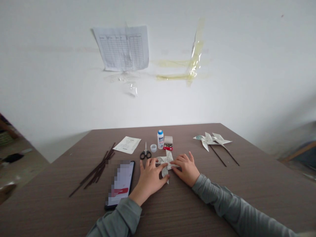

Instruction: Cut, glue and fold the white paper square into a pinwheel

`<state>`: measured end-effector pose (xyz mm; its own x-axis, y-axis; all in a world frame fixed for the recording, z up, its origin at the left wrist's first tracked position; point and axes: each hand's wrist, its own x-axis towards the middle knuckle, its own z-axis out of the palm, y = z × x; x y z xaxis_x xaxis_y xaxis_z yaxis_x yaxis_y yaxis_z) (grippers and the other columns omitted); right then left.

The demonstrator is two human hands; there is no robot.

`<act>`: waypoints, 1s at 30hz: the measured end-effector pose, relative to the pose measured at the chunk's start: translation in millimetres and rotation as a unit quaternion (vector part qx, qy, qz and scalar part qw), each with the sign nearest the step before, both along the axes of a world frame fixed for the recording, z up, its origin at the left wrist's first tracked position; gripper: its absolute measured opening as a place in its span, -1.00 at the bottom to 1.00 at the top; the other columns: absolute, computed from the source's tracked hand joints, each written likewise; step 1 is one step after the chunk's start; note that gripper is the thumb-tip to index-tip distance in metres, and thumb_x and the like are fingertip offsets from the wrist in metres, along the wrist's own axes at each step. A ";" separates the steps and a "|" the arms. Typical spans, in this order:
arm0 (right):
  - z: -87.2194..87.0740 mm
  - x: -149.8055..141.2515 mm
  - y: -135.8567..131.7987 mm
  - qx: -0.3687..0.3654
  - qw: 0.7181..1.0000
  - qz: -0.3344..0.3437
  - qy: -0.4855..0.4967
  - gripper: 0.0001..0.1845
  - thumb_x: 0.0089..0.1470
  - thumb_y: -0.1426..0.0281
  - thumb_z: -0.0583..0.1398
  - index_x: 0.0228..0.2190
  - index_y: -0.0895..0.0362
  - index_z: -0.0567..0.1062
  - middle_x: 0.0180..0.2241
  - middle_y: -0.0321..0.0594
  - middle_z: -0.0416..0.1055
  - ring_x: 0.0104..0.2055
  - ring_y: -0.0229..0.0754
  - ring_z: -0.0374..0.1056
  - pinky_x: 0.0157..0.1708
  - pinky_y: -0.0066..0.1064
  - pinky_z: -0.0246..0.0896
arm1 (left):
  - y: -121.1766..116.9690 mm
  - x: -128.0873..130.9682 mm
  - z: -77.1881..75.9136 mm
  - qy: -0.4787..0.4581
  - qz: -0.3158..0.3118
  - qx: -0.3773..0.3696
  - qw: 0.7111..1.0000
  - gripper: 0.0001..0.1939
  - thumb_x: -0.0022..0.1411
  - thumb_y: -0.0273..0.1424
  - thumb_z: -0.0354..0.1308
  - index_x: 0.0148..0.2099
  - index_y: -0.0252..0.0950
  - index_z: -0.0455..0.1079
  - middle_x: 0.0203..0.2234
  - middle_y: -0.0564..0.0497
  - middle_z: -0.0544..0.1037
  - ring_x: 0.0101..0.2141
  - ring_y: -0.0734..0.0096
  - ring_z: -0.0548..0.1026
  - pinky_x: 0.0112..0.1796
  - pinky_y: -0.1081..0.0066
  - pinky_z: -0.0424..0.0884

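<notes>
A pinwheel folded from printed paper (pixel 168 158) lies on the table between my two hands. From the left, my left hand (pixel 150 176) holds it, thumb and index finger about its lower blade and the other fingers by its left blade. My right hand (pixel 186 169) grips the right blade between thumb and fingers, with one finger raised. Just beyond are black-handled scissors (pixel 145 153), a small clear cup (pixel 153 148), a white glue bottle with a blue cap (pixel 160 141) and an opened red box of small pins (pixel 168 145).
Left of my hands lie a phone (pixel 123 182), several thin dark sticks (pixel 96 171) and a stack of paper sheets (pixel 127 144). Two pinwheels on sticks (pixel 209 140) rest at the right back. Behind the brown table (pixel 247 191) rises a white wall with a taped printed sheet (pixel 122 49).
</notes>
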<state>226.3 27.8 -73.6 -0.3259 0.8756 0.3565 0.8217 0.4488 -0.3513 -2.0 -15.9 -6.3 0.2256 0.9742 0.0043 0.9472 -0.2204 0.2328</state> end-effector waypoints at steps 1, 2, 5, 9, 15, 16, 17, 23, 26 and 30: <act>0.5 -0.5 -0.4 0.000 1.000 -0.001 0.000 -0.65 0.53 0.43 0.42 0.12 -0.19 0.95 0.07 -0.12 0.91 0.36 0.28 0.67 0.77 0.75 0.05 | -0.3 0.2 0.8 0.001 0.001 -0.001 1.000 -0.38 0.62 -0.22 0.52 0.62 0.19 0.74 0.59 -0.25 0.65 0.67 -0.49 0.47 0.71 -0.79 0.11; 0.7 -0.8 -0.7 0.001 1.000 -0.001 -0.001 -0.65 0.54 0.43 0.41 0.12 -0.19 0.95 0.07 -0.10 0.90 0.36 0.29 0.67 0.77 0.75 0.06 | -0.6 0.3 1.6 0.002 0.001 -0.001 1.000 -0.38 0.62 -0.22 0.53 0.62 0.19 0.74 0.59 -0.25 0.66 0.67 -0.49 0.48 0.71 -0.79 0.12; 0.5 -1.5 -1.8 0.008 1.000 -0.001 -0.013 -0.66 0.56 0.43 0.41 0.10 -0.19 0.95 0.06 -0.10 0.89 0.35 0.29 0.67 0.75 0.77 0.09 | -0.7 0.1 3.0 0.001 -0.002 0.004 1.000 -0.39 0.62 -0.21 0.54 0.62 0.19 0.75 0.57 -0.25 0.67 0.66 -0.51 0.48 0.71 -0.79 0.12; 2.0 -2.5 -3.7 0.007 0.999 0.001 -0.033 -0.63 0.60 0.43 0.39 0.16 -0.19 0.95 0.06 -0.12 0.86 0.34 0.26 0.67 0.75 0.79 0.11 | 0.7 -0.8 2.8 0.004 -0.011 0.000 1.000 -0.39 0.63 -0.18 0.52 0.63 0.16 0.75 0.57 -0.28 0.66 0.67 -0.52 0.46 0.71 -0.80 0.09; 8.0 -3.9 -7.5 0.000 0.999 0.007 -0.054 -0.62 0.66 0.41 0.35 0.21 -0.19 0.94 0.08 -0.09 0.85 0.35 0.23 0.64 0.76 0.77 0.10 | 2.6 -2.6 -2.8 -0.013 -0.011 0.016 1.000 -0.41 0.58 -0.19 0.54 0.57 0.14 0.79 0.53 -0.27 0.67 0.61 -0.52 0.50 0.69 -0.81 0.14; 8.5 -4.0 -7.9 0.000 0.998 0.009 -0.055 -0.61 0.66 0.42 0.35 0.21 -0.18 0.94 0.08 -0.08 0.85 0.35 0.24 0.65 0.76 0.78 0.10 | 2.5 -2.7 -3.6 -0.015 -0.009 0.020 1.000 -0.42 0.57 -0.19 0.55 0.56 0.14 0.80 0.52 -0.27 0.68 0.60 -0.52 0.51 0.69 -0.80 0.15; 8.7 -4.1 -8.1 0.000 0.998 0.010 -0.054 -0.61 0.65 0.42 0.34 0.21 -0.17 0.94 0.08 -0.06 0.85 0.34 0.25 0.66 0.75 0.79 0.11 | 2.3 -2.6 -4.1 -0.017 -0.008 0.024 1.000 -0.42 0.56 -0.19 0.56 0.55 0.13 0.81 0.50 -0.27 0.69 0.59 -0.51 0.52 0.69 -0.79 0.15; 5.2 -4.1 -6.0 0.018 0.999 0.006 -0.044 -0.63 0.57 0.44 0.39 0.12 -0.22 0.96 0.05 -0.06 0.86 0.31 0.35 0.72 0.71 0.84 0.19 | -0.1 0.0 -1.1 -0.009 -0.006 0.025 1.000 -0.42 0.57 -0.19 0.57 0.56 0.09 0.80 0.50 -0.29 0.70 0.62 -0.51 0.50 0.71 -0.78 0.11; 2.9 -2.7 -4.6 0.019 0.999 0.013 -0.038 -0.62 0.57 0.44 0.38 0.11 -0.22 0.95 0.05 -0.07 0.87 0.31 0.35 0.72 0.71 0.87 0.16 | -0.8 0.8 1.1 -0.010 -0.004 0.021 1.000 -0.44 0.58 -0.21 0.57 0.54 0.10 0.82 0.51 -0.28 0.71 0.62 -0.51 0.50 0.71 -0.79 0.11; 1.8 -1.3 -4.3 0.031 0.999 0.024 -0.028 -0.61 0.56 0.43 0.38 0.13 -0.25 0.93 0.04 -0.07 0.87 0.29 0.33 0.70 0.70 0.86 0.16 | -1.2 0.5 3.0 -0.011 -0.007 0.016 1.000 -0.42 0.57 -0.21 0.56 0.56 0.11 0.80 0.53 -0.28 0.70 0.64 -0.53 0.49 0.70 -0.81 0.09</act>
<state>225.0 23.5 -71.7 -0.3874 0.8358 0.3891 0.8170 0.5068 -0.2750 -1.5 -17.1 -3.3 0.2394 0.9701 0.0406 0.9387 -0.2420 0.2455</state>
